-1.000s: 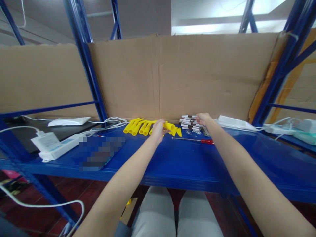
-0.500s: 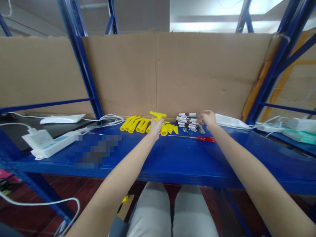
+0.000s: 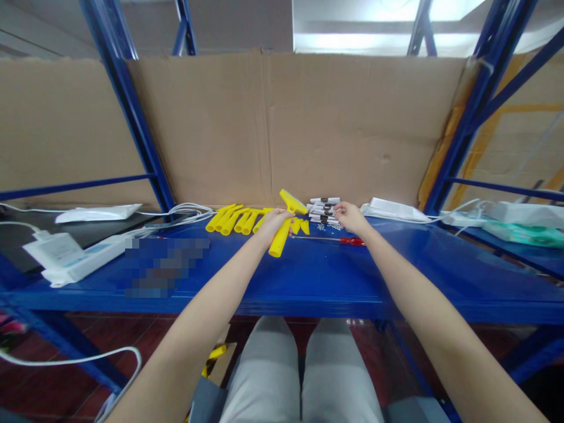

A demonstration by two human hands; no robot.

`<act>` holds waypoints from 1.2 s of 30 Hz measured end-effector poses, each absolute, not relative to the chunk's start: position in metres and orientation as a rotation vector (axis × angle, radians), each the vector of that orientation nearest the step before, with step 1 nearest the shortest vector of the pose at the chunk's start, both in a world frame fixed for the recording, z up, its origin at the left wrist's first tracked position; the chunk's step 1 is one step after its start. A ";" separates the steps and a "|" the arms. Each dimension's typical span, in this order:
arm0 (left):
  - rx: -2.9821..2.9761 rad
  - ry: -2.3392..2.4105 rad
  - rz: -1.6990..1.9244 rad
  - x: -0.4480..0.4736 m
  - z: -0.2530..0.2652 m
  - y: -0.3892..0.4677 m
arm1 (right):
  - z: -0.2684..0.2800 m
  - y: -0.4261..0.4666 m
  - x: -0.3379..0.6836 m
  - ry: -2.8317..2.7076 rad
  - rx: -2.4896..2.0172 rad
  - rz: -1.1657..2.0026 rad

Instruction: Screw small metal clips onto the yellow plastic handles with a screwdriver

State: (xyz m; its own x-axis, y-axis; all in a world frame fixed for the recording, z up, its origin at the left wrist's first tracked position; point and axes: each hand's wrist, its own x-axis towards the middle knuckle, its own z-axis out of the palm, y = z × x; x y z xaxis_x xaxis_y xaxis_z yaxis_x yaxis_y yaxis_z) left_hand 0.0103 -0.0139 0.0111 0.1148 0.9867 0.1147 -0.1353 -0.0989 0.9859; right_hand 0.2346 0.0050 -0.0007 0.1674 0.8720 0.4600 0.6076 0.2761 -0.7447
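Observation:
My left hand (image 3: 274,223) is closed around a yellow plastic scraper (image 3: 278,241), its handle slanting toward me and its wide head pointing up and away. My right hand (image 3: 351,217) is at the right end of a stack of white paper packets (image 3: 324,202) with dark bands. Its fingers are drawn together against the packets, and what they pinch is hidden. Just below them lies a screwdriver (image 3: 352,241) with a red handle. Several yellow handles (image 3: 229,222) lie in a row left of my left hand, and small yellow pieces (image 3: 304,225) lie to its right.
Behind the blue shelf (image 3: 308,282) stands a cardboard panel (image 3: 343,129). To the left are a white power strip (image 3: 94,258), coiled cables (image 3: 191,210) and a pixelated patch. A white box (image 3: 394,210) is on the right. Blue uprights (image 3: 145,147) flank the work area.
My left hand has lifted the scraper from the row and tilted it. My right hand has come left and closer to the white packets. The whole view has shifted slightly.

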 end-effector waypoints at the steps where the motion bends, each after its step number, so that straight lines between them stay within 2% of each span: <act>1: 1.269 0.952 1.219 0.010 0.009 -0.013 | -0.003 0.005 0.234 -1.558 -1.430 0.315; 7: 1.355 0.890 1.060 0.006 0.000 -0.007 | -0.006 0.001 0.231 -1.656 -1.379 0.325; 21: 1.396 0.919 1.016 0.008 -0.002 -0.005 | -0.005 -0.006 0.219 -1.969 -1.410 0.233; 24: 1.399 0.925 0.992 0.009 -0.001 -0.008 | -0.007 -0.007 0.215 -1.939 -1.357 0.329; 31: 1.500 0.900 0.865 0.010 0.000 -0.014 | -0.009 -0.012 0.195 -1.814 -1.130 0.877; 36: 1.586 1.038 0.960 0.010 -0.005 -0.015 | -0.009 -0.010 0.194 -1.791 -1.202 0.789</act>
